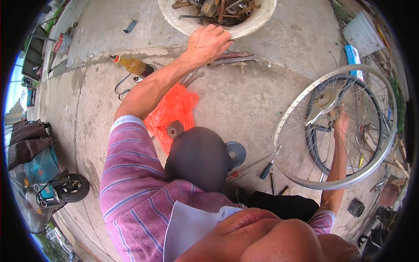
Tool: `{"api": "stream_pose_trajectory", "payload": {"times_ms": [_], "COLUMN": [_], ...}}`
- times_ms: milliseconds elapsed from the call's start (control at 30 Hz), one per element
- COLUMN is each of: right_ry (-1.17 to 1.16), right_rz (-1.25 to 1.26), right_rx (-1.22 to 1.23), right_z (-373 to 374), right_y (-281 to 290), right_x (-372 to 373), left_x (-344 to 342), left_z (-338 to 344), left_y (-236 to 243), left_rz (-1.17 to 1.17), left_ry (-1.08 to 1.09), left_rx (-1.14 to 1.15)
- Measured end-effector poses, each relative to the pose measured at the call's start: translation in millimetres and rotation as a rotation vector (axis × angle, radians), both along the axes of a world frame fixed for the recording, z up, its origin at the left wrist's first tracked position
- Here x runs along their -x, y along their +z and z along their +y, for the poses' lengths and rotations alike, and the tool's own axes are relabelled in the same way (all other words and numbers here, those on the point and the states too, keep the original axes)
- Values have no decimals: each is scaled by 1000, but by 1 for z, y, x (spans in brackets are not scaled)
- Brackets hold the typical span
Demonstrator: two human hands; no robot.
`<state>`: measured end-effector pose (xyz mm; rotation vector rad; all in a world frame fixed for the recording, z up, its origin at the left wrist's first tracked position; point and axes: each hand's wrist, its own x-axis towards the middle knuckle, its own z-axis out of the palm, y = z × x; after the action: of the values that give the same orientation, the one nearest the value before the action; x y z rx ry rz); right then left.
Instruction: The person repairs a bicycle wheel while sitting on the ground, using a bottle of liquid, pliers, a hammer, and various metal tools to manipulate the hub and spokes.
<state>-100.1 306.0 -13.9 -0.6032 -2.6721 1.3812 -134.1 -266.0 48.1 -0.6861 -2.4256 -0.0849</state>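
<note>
My left hand (209,43) reaches far forward, fingers curled over the near rim of a whitish basin (185,29). Inside the basin lies a heap of rusty tools and metal parts (224,9). On my right, a spoked bicycle wheel (284,126) is tilted up over a black tyre (311,146). My right hand (342,121) shows through the spokes, closed beside the hub (324,101); the spokes partly hide its fingers. A red plastic bag (176,105) with a sprocket cluster (175,129) on it lies below my left forearm.
Wrenches (235,60) lie near the basin, and an amber bottle (133,65) lies to the left. Close by are a round grey-blue disc (236,153) and a screwdriver (266,170). A white bucket (363,32) and blue box (352,59) stand far right. A small-wheeled vehicle (72,188) is at left.
</note>
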Motion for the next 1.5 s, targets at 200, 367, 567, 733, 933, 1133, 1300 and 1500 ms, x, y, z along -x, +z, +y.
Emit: {"api": "stream_pose_trajectory", "payload": {"times_ms": [200, 367, 567, 733, 933, 1133, 1300, 1500], "right_ry": [5, 12, 37, 31, 46, 27, 25, 181], "right_rz": [11, -30, -21, -5, 3, -52, 45, 35], "right_rx": [-60, -55, -65, -101, -121, -155, -335, -491], "right_z": [16, 13, 6, 9, 1, -6, 26, 34], "right_y": [-10, -9, -2, -4, -1, 10, -12, -56], "right_x": [1, 3, -1, 1, -1, -3, -6, 29], "left_x": [2, 3, -1, -10, -17, -17, 11, 90], "left_z": [5, 0, 0, 5, -2, -2, 21, -28], "left_y": [1, 3, -2, -2, -12, -5, 2, 35], "left_rz": [20, 16, -9, -15, -27, -21, 3, -233], "left_ry": [-20, -23, -21, -42, -51, -38, -21, 529], "left_rx": [4, 31, 67, 35, 29, 47, 33, 138]}}
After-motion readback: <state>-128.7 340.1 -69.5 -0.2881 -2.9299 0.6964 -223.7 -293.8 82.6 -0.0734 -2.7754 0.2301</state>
